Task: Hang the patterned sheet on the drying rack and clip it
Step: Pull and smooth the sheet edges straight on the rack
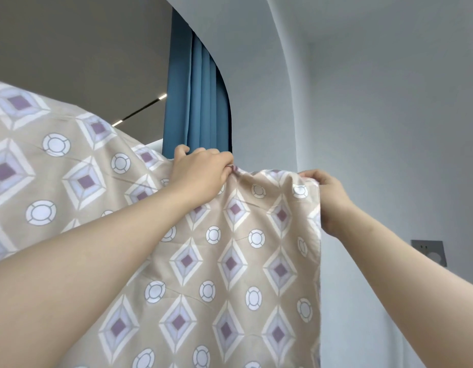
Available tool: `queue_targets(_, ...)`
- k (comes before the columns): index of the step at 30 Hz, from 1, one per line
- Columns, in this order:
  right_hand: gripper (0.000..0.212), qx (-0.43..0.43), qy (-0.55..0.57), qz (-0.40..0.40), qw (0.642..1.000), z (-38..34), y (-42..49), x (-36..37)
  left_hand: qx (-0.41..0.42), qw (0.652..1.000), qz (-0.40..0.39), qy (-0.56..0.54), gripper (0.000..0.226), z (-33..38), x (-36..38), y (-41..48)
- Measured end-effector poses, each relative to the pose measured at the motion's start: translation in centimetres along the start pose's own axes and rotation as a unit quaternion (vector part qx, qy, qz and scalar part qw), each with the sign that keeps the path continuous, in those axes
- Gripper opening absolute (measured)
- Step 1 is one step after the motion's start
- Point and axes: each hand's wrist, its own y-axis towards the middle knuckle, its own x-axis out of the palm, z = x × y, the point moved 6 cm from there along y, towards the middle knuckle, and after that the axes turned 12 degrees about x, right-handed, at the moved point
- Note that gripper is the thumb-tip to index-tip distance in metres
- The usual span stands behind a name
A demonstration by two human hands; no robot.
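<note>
The patterned sheet [230, 264], beige with purple diamonds and white rings, hangs in front of me and fills the lower left of the head view. Its top edge runs from the upper left down to the right. My left hand [200, 173] grips a bunched fold of that top edge, with something small and metallic showing at its fingertips. My right hand [328, 197] pinches the sheet's upper right corner. The rack's bar is hidden under the cloth. No clip can be made out clearly.
A blue curtain [198, 102] hangs behind the sheet. A pale wall [389, 115] stands to the right, with a grey socket plate [429, 252] low on it. A dark ceiling with strip lights [139, 112] is at the upper left.
</note>
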Motion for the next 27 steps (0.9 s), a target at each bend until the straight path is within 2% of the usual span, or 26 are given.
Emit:
queue_targets(2, 0.021, -0.005, 0.029, 0.045, 0.999, -0.5, -0.2, -0.8, -0.015, 1.000, 0.022, -0.017, 0.025, -0.2, -0.4, 0.0)
queue_targets(4, 0.019, 0.023, 0.089, 0.049, 0.995, -0.2, -0.3, -1.2, -0.014, 0.999, 0.039, -0.018, 0.025, -0.1, -0.7, 0.1)
queue_targets(9, 0.023, 0.135, 0.235, -0.046, 0.961, 2.2, -0.2, -0.6, -0.028, 0.998, 0.050, -0.028, 0.026, 0.2, -0.6, 0.4)
queue_targets(10, 0.027, 0.135, 0.225, -0.079, 0.962, 2.3, -0.4, -0.4, -0.028, 0.998, 0.050, -0.027, 0.026, 0.3, -0.6, 0.5)
queue_targets(12, 0.035, 0.119, 0.112, -0.114, 0.980, 2.7, -0.6, 0.3, -0.025, 0.998, 0.048, -0.026, 0.026, 0.5, -0.5, 0.7)
queue_targets(14, 0.046, 0.099, 0.027, -0.061, 0.993, 3.1, -0.3, 0.2, -0.024, 0.998, 0.048, -0.026, 0.026, 0.6, -0.5, 1.0)
queue_targets(17, 0.048, 0.078, 0.085, 0.038, 0.993, 3.0, 0.3, -0.8, -0.019, 0.998, 0.057, -0.032, 0.026, 0.7, -0.4, 1.4)
queue_targets(19, 0.044, 0.096, 0.134, 0.026, 0.986, 3.4, 0.9, -0.9, -0.017, 0.997, 0.067, -0.035, 0.026, 0.4, 0.1, 1.5)
queue_targets(22, 0.013, 0.137, 0.088, -0.053, 0.985, 4.0, 0.5, 0.0, -0.020, 0.996, 0.077, -0.041, 0.026, 0.3, 0.2, 1.5)
queue_targets(24, 0.008, 0.099, 0.104, -0.018, 0.989, 3.6, 0.7, -0.4, -0.009, 0.996, 0.082, -0.039, 0.024, 0.5, 0.2, 1.5)
queue_targets(27, 0.013, 0.069, 0.113, 0.033, 0.991, 3.7, 1.3, -0.7, 0.028, 0.996, 0.081, -0.028, 0.020, 1.0, 0.4, 1.1)
